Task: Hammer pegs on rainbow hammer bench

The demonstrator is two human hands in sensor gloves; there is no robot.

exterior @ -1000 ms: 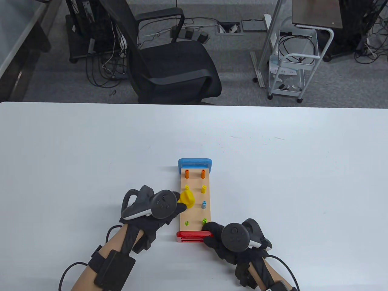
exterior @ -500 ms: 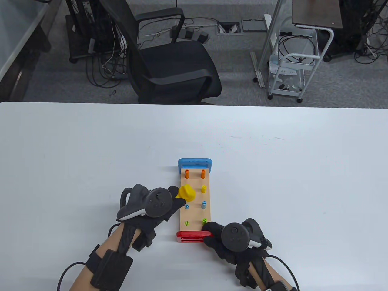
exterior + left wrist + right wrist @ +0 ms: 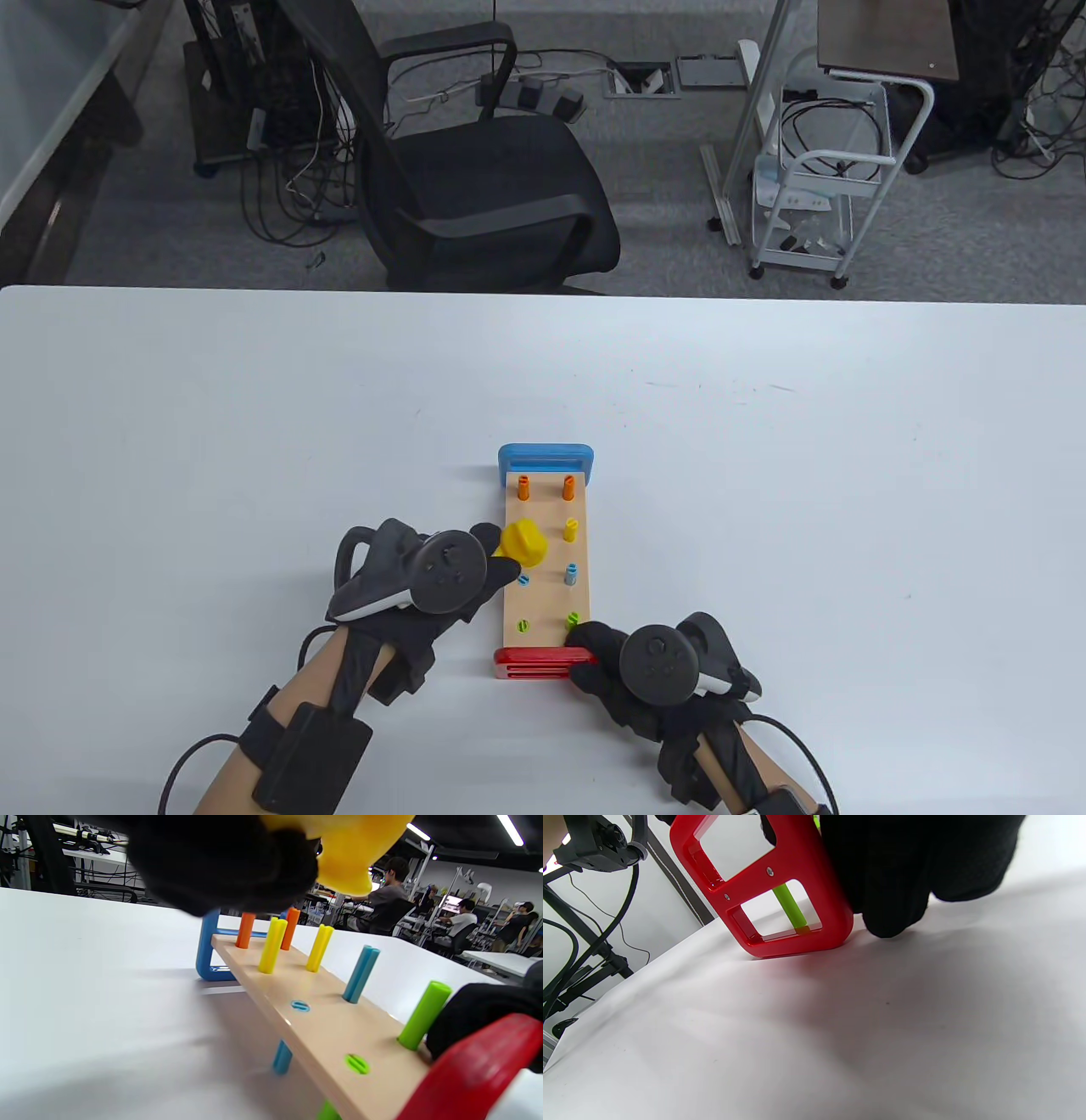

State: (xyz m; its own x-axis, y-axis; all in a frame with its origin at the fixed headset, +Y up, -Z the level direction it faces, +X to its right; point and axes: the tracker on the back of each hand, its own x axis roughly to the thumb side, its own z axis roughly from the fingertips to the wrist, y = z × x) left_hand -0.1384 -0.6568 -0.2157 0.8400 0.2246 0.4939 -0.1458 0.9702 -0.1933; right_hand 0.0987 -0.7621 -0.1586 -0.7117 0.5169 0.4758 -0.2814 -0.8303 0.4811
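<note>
On table (image 3: 764, 509), bench (image 3: 546, 594) runs lengthwise away: red end nearest.

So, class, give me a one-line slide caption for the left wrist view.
Yellow hammer in the gloved left hand poised above the left yellow peg; blue and green pegs beside it already flush with the bench.

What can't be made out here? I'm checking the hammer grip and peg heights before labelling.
- Hammer handle: hidden by the left hand in table and left wrist views.
- Near yellow peg: covered by the hammer head in the table view.
- Right hand fingers on the red end: blocked by the glove.
</note>
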